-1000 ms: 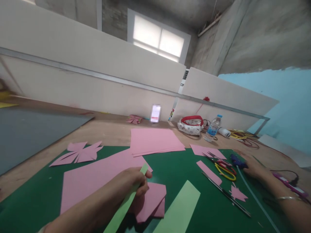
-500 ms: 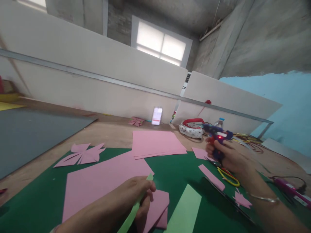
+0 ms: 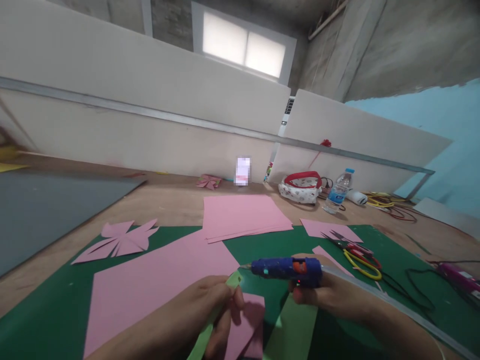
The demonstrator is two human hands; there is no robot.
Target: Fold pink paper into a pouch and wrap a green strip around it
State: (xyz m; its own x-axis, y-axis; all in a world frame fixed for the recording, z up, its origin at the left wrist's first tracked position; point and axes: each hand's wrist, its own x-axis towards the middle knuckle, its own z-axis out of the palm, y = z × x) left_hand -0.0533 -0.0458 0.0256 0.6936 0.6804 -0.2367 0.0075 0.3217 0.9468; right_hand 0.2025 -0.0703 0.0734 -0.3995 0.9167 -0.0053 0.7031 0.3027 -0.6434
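Between the thumb and fingers of my left hand (image 3: 210, 305) is a narrow light green paper strip (image 3: 202, 342), its tip poking up past the thumb. My right hand (image 3: 326, 295) grips a blue glue gun (image 3: 287, 270) with a small red light. The nozzle points left and sits just above the strip's tip; whether they touch I cannot tell. A long clear glue stick (image 3: 386, 300) trails from the gun's back. Under the right hand lies a wider green paper piece (image 3: 292, 325). Large pink paper (image 3: 157, 280) spreads beneath my left arm.
A stack of pink sheets (image 3: 243, 215) lies ahead on the green mat (image 3: 270, 250). Pink cut petals (image 3: 120, 240) rest at left. Scissors (image 3: 360, 260) with yellow handles lie at right. Behind stand a pouch (image 3: 300, 190), a water bottle (image 3: 337, 192) and a phone (image 3: 242, 171).
My right hand has brought the glue gun left and down from above the scissors to the green strip's tip. The left hand keeps its pinch on the strip. The view has shifted slightly.
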